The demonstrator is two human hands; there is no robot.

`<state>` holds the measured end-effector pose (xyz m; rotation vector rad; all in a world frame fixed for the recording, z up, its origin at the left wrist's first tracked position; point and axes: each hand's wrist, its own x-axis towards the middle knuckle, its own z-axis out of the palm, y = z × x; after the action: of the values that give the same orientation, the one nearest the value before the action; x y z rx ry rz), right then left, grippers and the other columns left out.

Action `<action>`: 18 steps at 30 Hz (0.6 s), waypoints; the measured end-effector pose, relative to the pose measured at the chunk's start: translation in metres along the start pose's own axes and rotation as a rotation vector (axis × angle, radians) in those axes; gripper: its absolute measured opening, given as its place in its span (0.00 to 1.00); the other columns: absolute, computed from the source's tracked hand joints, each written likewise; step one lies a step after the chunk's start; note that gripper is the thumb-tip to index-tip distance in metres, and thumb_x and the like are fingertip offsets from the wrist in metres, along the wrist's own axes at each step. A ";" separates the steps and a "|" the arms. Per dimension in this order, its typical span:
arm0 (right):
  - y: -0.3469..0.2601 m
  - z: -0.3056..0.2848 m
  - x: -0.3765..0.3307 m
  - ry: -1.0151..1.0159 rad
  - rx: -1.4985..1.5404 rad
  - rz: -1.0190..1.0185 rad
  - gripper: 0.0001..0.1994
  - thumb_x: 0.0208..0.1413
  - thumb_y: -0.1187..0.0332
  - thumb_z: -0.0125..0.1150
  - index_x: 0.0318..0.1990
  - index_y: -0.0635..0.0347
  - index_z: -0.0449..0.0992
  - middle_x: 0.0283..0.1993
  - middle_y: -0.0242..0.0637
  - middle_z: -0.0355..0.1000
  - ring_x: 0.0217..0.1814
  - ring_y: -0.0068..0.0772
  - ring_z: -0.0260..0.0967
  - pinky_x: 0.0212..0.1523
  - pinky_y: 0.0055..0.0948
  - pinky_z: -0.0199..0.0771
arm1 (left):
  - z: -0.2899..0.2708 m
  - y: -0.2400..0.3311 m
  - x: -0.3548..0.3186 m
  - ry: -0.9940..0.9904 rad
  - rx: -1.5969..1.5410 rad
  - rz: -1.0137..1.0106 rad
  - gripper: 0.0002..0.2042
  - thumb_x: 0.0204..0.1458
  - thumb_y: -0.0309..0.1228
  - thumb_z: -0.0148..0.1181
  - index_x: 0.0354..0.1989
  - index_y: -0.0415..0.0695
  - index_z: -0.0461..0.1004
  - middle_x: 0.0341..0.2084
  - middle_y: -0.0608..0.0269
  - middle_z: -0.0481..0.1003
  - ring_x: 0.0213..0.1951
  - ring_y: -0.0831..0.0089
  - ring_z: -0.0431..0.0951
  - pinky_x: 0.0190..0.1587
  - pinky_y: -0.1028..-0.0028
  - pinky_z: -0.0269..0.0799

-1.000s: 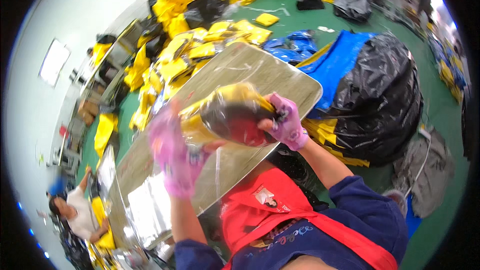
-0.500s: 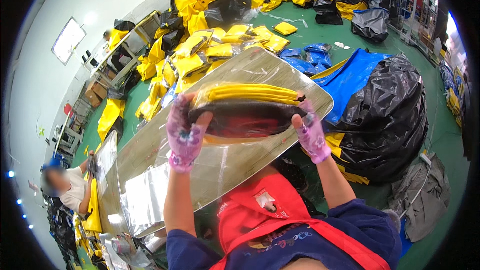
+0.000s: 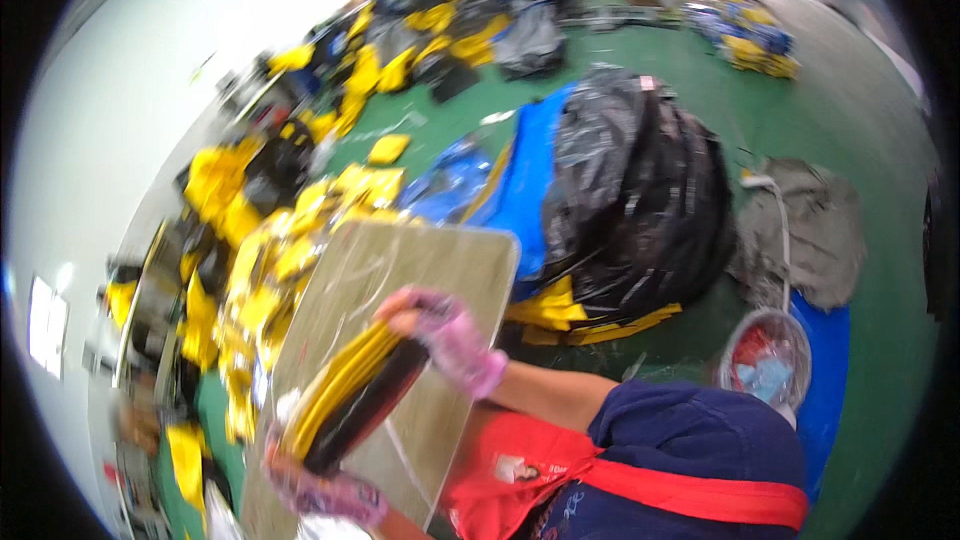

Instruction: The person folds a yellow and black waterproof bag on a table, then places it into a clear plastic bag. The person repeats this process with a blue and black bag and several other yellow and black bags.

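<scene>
A folded yellow-and-black tarp-like bundle (image 3: 340, 395) is held slantwise above the table, its yellow folds stacked beside a black side. My left hand (image 3: 320, 488), in a purple fingerless glove, grips its lower end. Closed on the upper end is my right hand (image 3: 445, 335), gloved alike, with bare fingertips over the edge. Motion blurs both hands somewhat. Beneath them lies the wood-patterned tabletop (image 3: 430, 250) with rounded corners.
Yellow wrapped packages (image 3: 265, 290) are heaped beyond the table's left side. A big black bundle (image 3: 650, 210) with a blue sheet (image 3: 540, 160) stands to the right. Farther right are grey cloth (image 3: 815, 230) and a clear-lined bin (image 3: 765, 355) with scraps inside.
My view has swung right, bringing the lined bin into sight. The bundle has gone from nearly level to steeply slanted, right end up, with both hands still holding it.
</scene>
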<state>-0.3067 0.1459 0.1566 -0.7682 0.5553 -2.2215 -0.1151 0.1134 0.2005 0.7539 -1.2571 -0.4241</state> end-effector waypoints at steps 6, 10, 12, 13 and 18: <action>-0.001 -0.001 0.014 -0.013 -0.706 -0.279 0.06 0.57 0.71 0.60 0.30 0.60 0.81 0.32 0.36 0.79 0.37 0.14 0.73 0.41 0.21 0.73 | -0.007 -0.028 0.008 -0.046 -0.124 -0.130 0.20 0.63 0.39 0.44 0.43 0.33 0.76 0.42 0.52 0.76 0.43 0.62 0.75 0.51 0.66 0.68; 0.004 0.019 0.018 -0.114 -0.674 -0.648 0.03 0.54 0.72 0.61 0.32 0.58 0.79 0.27 0.41 0.75 0.30 0.29 0.75 0.37 0.25 0.74 | -0.038 -0.021 0.038 -0.114 0.240 0.119 0.23 0.64 0.43 0.41 0.45 0.33 0.75 0.43 0.54 0.76 0.45 0.66 0.76 0.51 0.68 0.69; -0.025 0.042 0.022 -0.152 -0.764 -0.867 0.01 0.53 0.72 0.62 0.32 0.56 0.78 0.21 0.41 0.69 0.25 0.44 0.70 0.31 0.35 0.71 | -0.041 -0.011 0.046 -0.171 0.126 0.160 0.22 0.65 0.43 0.41 0.47 0.35 0.74 0.44 0.56 0.77 0.46 0.67 0.75 0.52 0.70 0.69; -0.029 0.032 0.035 -0.127 -0.868 -0.730 0.01 0.52 0.71 0.62 0.30 0.56 0.78 0.21 0.42 0.69 0.25 0.44 0.69 0.29 0.36 0.70 | -0.042 -0.023 0.051 -0.270 0.106 0.098 0.22 0.65 0.42 0.41 0.47 0.35 0.74 0.44 0.56 0.76 0.47 0.67 0.76 0.52 0.70 0.69; -0.021 0.065 0.051 -0.159 -0.842 -0.545 0.03 0.51 0.74 0.62 0.27 0.59 0.77 0.24 0.41 0.72 0.23 0.39 0.70 0.26 0.32 0.67 | -0.083 -0.058 0.114 -0.388 0.285 0.240 0.20 0.65 0.40 0.41 0.49 0.36 0.73 0.45 0.56 0.76 0.47 0.67 0.76 0.52 0.70 0.69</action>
<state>-0.3024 0.1117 0.2341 -1.6669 1.3659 -2.3339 0.0026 0.0208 0.2282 0.7686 -1.7772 -0.1992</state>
